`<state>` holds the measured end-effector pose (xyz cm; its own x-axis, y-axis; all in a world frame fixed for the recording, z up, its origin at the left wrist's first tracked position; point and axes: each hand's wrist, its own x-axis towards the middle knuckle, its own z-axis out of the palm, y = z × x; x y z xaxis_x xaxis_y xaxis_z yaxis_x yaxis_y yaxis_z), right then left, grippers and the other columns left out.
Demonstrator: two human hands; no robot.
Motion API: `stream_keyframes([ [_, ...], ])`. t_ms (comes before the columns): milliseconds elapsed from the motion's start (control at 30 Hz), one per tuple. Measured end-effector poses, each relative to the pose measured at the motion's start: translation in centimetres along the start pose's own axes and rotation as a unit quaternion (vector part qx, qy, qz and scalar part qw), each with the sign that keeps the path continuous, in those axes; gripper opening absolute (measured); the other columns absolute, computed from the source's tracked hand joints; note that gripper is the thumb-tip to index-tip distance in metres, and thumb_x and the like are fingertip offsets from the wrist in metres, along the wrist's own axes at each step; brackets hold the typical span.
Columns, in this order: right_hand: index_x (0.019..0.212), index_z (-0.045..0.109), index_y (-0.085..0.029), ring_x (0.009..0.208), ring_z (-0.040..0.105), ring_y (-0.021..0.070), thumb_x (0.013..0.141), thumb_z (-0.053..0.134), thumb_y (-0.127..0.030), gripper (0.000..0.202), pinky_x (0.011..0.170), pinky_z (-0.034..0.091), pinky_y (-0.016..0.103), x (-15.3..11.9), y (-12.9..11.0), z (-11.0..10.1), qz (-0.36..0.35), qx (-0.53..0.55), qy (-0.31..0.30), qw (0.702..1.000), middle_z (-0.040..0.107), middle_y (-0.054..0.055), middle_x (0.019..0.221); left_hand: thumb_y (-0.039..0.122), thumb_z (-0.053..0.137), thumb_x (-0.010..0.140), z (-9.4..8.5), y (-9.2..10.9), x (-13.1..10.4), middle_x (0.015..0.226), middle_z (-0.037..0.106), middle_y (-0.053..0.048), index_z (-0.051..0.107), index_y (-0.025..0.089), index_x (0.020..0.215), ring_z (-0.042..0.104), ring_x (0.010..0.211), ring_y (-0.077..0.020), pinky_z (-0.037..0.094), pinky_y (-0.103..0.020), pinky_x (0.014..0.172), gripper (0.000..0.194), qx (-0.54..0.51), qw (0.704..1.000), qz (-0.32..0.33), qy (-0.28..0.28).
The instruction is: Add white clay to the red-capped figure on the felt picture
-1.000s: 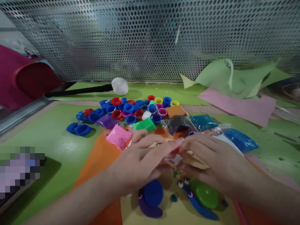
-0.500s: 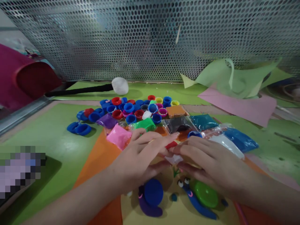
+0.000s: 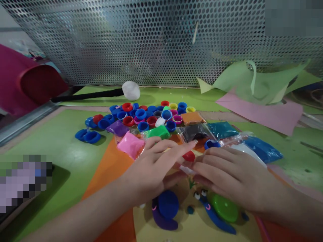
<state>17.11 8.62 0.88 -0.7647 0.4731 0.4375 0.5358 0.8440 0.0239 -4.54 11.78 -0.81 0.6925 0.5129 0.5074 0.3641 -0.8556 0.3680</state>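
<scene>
A small piece of red clay [image 3: 189, 155] with a whitish part [image 3: 187, 169] below it sits between the fingertips of both hands, over a pale yellow card [image 3: 148, 232]. My left hand [image 3: 153, 164] has its fingers bent against the piece, one finger reaching out above it. My right hand [image 3: 227, 169] curves in from the other side, its fingertips together at the piece's edge. Below the hands lie two clay snails, one purple with a blue bottle-cap shell [image 3: 168, 204], one blue with a green shell [image 3: 225, 207]. The undersides of the fingers are hidden.
Many bottle caps [image 3: 140, 114] lie ahead, with bags of pink clay [image 3: 131, 145], green clay [image 3: 158, 132] and blue clay [image 3: 263, 149]. A white-tipped black stick [image 3: 88, 95] lies behind. A blurred-out device [image 3: 22, 185] is at left; pink paper [image 3: 264, 111] at right.
My left finger has lifted from the red clay and my right fingertips have drawn back slightly, so more of the red shows. The whole view has shifted a little.
</scene>
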Motion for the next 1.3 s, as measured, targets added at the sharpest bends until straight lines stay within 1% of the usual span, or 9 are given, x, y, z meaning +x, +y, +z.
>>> stream_keyframes([
  [100, 0.102, 0.054, -0.01, 0.074, 0.059, 0.0218, 0.09, 0.047, -0.009, 0.014, 0.062, 0.049, 0.036, 0.1, -0.1, 0.0, -0.005, 0.002, 0.004, 1.0, 0.065, 0.008, 0.086, 0.025, 0.052, 0.091, -0.1, 0.1, 0.0, 0.103, 0.063, -0.006, 0.034, 0.015, 0.132, 0.054, 0.098, -0.018, 0.038, -0.034, 0.082, 0.046, 0.001, 1.0, 0.008, -0.006],
  [267, 0.104, 0.051, -0.01, 0.07, 0.059, 0.0217, 0.09, 0.045, -0.009, 0.015, 0.056, 0.048, 0.034, -0.2, 0.0, 0.2, -0.002, -0.007, 0.0, 1.0, 0.065, 0.008, 0.085, 0.024, 0.055, 0.089, -0.2, 0.1, -0.1, 0.108, 0.062, -0.006, 0.031, 0.017, 0.135, 0.053, 0.098, -0.0178, 0.038, -0.034, 0.085, 0.052, 0.007, 1.0, -0.006, -0.023],
  [467, 0.104, 0.048, -0.012, 0.069, 0.061, 0.0203, 0.093, 0.044, -0.015, 0.012, 0.055, 0.046, 0.03, -0.2, 0.2, 0.6, 0.023, 0.006, 0.02, 1.0, 0.066, 0.007, 0.082, 0.027, 0.051, 0.091, -0.1, 0.1, 0.0, 0.101, 0.063, -0.004, 0.034, 0.017, 0.134, 0.054, 0.099, -0.0196, 0.039, -0.035, 0.084, 0.047, 0.025, 1.0, -0.008, -0.015],
  [567, 0.101, 0.048, -0.014, 0.066, 0.06, 0.0189, 0.095, 0.042, -0.021, 0.011, 0.053, 0.044, 0.028, -0.2, 0.3, 0.7, 0.055, 0.012, 0.017, 0.998, 0.064, 0.006, 0.078, 0.027, 0.054, 0.089, 0.1, 0.1, 0.0, 0.103, 0.063, -0.005, 0.035, 0.017, 0.133, 0.055, 0.099, -0.0191, 0.038, -0.035, 0.085, 0.049, 0.02, 1.0, -0.002, -0.008],
  [700, 0.093, 0.049, -0.018, 0.057, 0.055, 0.017, 0.094, 0.043, -0.031, 0.014, 0.046, 0.037, 0.026, -0.1, 0.4, 0.6, 0.118, 0.046, -0.013, 0.992, 0.057, 0.001, 0.067, 0.019, 0.061, 0.083, 0.2, 0.1, -0.1, 0.111, 0.063, -0.006, 0.034, 0.018, 0.133, 0.054, 0.102, -0.0183, 0.035, -0.035, 0.088, 0.056, 0.014, 1.0, 0.008, -0.015],
  [833, 0.09, 0.047, -0.02, 0.051, 0.052, 0.0152, 0.091, 0.042, -0.027, 0.009, 0.043, 0.035, 0.024, 0.0, 0.3, 0.4, 0.149, 0.065, -0.027, 0.986, 0.055, -0.001, 0.064, 0.018, 0.06, 0.083, 0.0, 0.2, 0.1, 0.11, 0.064, -0.005, 0.036, 0.018, 0.131, 0.055, 0.1, -0.0175, 0.034, -0.034, 0.086, 0.053, 0.012, 1.0, 0.0, -0.025],
  [1000, 0.087, 0.046, -0.021, 0.042, 0.043, 0.0141, 0.089, 0.042, -0.027, 0.007, 0.04, 0.03, 0.024, -0.4, 0.2, 0.7, 0.157, 0.05, -0.044, 0.985, 0.045, -0.005, 0.057, 0.021, 0.053, 0.088, -0.3, 0.4, 0.5, 0.108, 0.065, -0.004, 0.037, 0.015, 0.131, 0.054, 0.101, -0.0171, 0.033, -0.033, 0.084, 0.046, 0.023, 0.999, 0.002, -0.033],
  [1100, 0.088, 0.044, -0.022, 0.047, 0.048, 0.0149, 0.085, 0.045, -0.023, 0.004, 0.042, 0.032, 0.024, -0.8, 0.3, 1.0, 0.18, 0.065, -0.05, 0.98, 0.049, -0.004, 0.061, 0.021, 0.049, 0.09, -0.4, 0.6, 0.6, 0.113, 0.063, -0.006, 0.035, 0.014, 0.132, 0.052, 0.106, -0.0179, 0.032, -0.034, 0.088, 0.045, 0.033, 0.998, 0.005, -0.05],
  [1300, 0.091, 0.043, -0.02, 0.055, 0.057, 0.0169, 0.076, 0.052, -0.014, 0.019, 0.045, 0.037, 0.025, -0.7, 0.3, 1.0, 0.182, 0.064, -0.065, 0.979, 0.059, 0.0, 0.071, 0.015, 0.051, 0.086, -0.7, 1.0, 0.8, 0.117, 0.06, -0.007, 0.031, 0.014, 0.133, 0.049, 0.111, -0.0185, 0.032, -0.035, 0.09, 0.051, 0.043, 0.996, 0.017, -0.076],
])
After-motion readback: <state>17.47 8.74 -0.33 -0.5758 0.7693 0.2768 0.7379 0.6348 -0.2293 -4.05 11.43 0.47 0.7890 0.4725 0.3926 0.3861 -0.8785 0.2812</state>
